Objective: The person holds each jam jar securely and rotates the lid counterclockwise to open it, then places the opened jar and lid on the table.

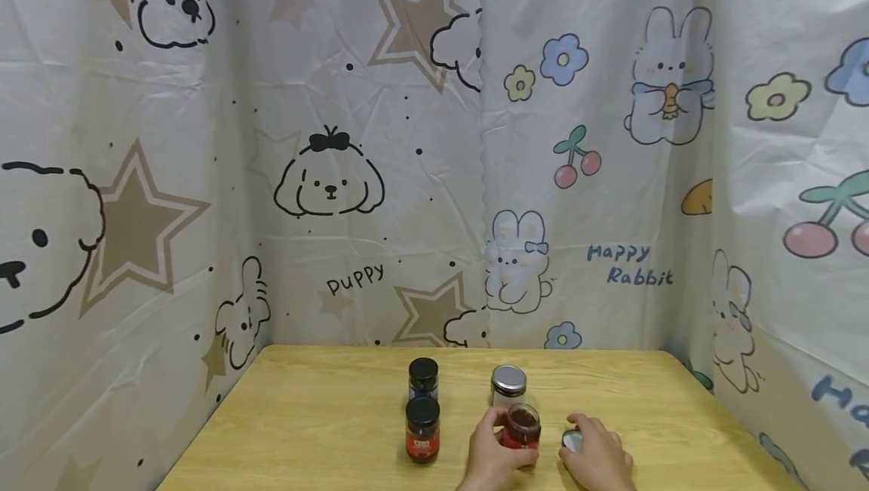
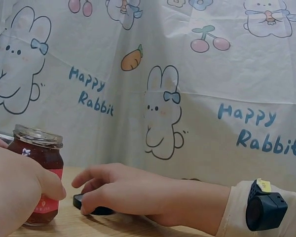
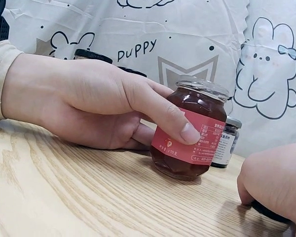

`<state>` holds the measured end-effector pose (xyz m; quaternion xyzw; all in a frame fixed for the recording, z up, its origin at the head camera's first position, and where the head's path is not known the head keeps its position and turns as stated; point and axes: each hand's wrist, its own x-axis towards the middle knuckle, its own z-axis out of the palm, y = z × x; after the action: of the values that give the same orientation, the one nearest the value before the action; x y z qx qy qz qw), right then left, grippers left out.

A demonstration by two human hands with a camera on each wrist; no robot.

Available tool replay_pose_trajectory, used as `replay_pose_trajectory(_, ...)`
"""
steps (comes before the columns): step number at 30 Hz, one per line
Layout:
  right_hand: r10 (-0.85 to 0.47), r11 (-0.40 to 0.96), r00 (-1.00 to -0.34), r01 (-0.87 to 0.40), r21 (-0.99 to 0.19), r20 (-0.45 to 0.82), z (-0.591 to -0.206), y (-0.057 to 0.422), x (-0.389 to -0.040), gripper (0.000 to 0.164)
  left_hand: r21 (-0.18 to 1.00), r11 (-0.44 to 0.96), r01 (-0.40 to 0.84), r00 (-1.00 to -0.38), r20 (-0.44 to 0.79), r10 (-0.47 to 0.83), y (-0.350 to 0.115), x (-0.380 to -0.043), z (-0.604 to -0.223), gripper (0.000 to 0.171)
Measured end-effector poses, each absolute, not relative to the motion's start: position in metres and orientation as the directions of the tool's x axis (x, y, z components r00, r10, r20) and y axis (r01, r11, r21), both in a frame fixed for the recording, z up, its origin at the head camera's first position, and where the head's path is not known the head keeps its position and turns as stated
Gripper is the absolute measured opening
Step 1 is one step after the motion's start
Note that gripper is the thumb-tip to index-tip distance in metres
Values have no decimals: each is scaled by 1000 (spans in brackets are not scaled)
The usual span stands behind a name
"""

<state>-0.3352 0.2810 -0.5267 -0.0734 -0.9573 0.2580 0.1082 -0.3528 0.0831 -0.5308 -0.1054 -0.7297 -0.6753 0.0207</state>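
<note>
My left hand (image 1: 494, 452) grips an open glass jar (image 1: 523, 420) of dark red-brown contents, thumb across its red label. The jar stands on the table, its threaded glass mouth uncovered and tilted slightly in the right wrist view. To its right, my right hand (image 1: 597, 455) has fingers and thumb around a jar lid (image 1: 572, 441). This lid is low at the tabletop, with a pale face showing in the head view and a black edge in the left wrist view. In the right wrist view my right hand (image 3: 274, 180) covers most of it.
Behind the open jar stands a jar with a silver lid (image 1: 509, 379). Left of it are two black-lidded jars, a front one with a red label (image 1: 422, 442) and one behind (image 1: 424, 375). Printed curtains (image 1: 421, 212) enclose the wooden table (image 1: 305, 415) at back and sides.
</note>
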Motion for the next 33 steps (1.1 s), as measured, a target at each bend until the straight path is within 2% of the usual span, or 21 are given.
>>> replay_pose_trajectory(18,180,876,-974,96,-472,137,-526,281,-337,53,975,58,215,-969,206,140,81,-354,-531,65)
replay_pose_trajectory(33,179,876,-976,101,-472,123,-527,282,-336,55,977,99,190,-974,175,141,81,-353,-529,66)
